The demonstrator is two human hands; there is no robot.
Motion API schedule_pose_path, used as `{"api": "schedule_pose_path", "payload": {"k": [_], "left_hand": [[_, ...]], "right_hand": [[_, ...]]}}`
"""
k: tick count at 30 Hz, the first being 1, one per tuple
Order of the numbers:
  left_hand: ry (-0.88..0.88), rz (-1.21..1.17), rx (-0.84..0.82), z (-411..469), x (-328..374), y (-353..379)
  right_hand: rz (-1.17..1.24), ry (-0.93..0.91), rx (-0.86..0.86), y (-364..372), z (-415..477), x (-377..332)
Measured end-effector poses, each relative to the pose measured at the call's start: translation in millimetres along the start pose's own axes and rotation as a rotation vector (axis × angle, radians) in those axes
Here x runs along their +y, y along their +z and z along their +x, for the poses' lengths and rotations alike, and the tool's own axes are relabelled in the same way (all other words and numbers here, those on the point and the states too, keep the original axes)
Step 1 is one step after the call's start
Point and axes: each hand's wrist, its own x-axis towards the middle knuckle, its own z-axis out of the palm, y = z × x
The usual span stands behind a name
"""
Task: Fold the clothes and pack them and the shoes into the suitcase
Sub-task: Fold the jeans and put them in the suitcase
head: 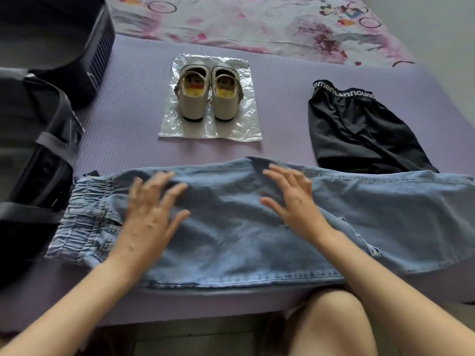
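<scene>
Along the near edge of the purple mat (133, 98) lie the jeans (231, 242), waistband toward the open suitcase (38, 155) at the left edge. The left hand (151, 214) and right hand (293, 199) are spread over the denim, fingers straight. The shoes (209, 96) stand mid-mat on a plastic bag (169, 124), and the black shorts (359, 132) lie toward the right edge.

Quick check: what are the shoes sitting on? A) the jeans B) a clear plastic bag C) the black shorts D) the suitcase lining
B: the shoes stand side by side on a crinkled clear plastic bag laid flat on the purple mat.
</scene>
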Motion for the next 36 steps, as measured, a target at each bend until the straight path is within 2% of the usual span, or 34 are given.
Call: {"api": "schedule_pose_path", "payload": {"k": [3, 7, 11, 17, 21, 23, 26, 29, 31, 34, 36], "left_hand": [[0.161, -0.179, -0.155, -38.3, 27.8, 2.3], [0.217, -0.186, -0.301, -70.5, 12.4, 3.9], [0.24, -0.14, -0.275, -69.1, 1.7, -4.0], [0.225, -0.281, -0.16, -71.9, 3.2, -33.6], [0.289, -0.239, -0.284, -90.0, -6.2, -26.7], [0.249, -0.205, -0.295, -92.2, -5.0, -22.0], [0.139, -0.204, -0.196, -82.9, 5.1, -23.2], [0.079, -0.164, -0.102, -66.4, 16.7, -20.3], [0.057, -0.042, -0.156, -51.9, 22.9, -11.7], [-0.063, 0.092, -0.316, -46.9, 18.8, 8.9], [-0.143, 0.137, -0.362, -56.6, 9.7, 20.4]], "right_hand": [[0.002, -0.086, -0.074, -11.3, -59.3, 0.1], [-0.002, -0.113, -0.12, -15.5, -113.7, 7.0], [-0.096, -0.162, -0.164, -15.7, -128.0, 1.8], [-0.022, -0.186, -0.031, -32.9, -134.8, -13.2], [-0.074, -0.206, -0.19, -17.1, -147.5, -16.3], [-0.035, -0.141, -0.272, -8.9, -149.5, -16.1], [0.144, 0.004, -0.314, -13.9, -146.6, -18.3], [0.208, 0.104, -0.214, -25.5, -140.0, -15.1], [0.116, 0.178, -0.192, -31.6, -128.7, -8.5], [-0.001, 0.359, -0.283, -28.6, -113.6, 2.3], [-0.078, 0.422, -0.35, -16.9, -111.4, 12.9]]}}
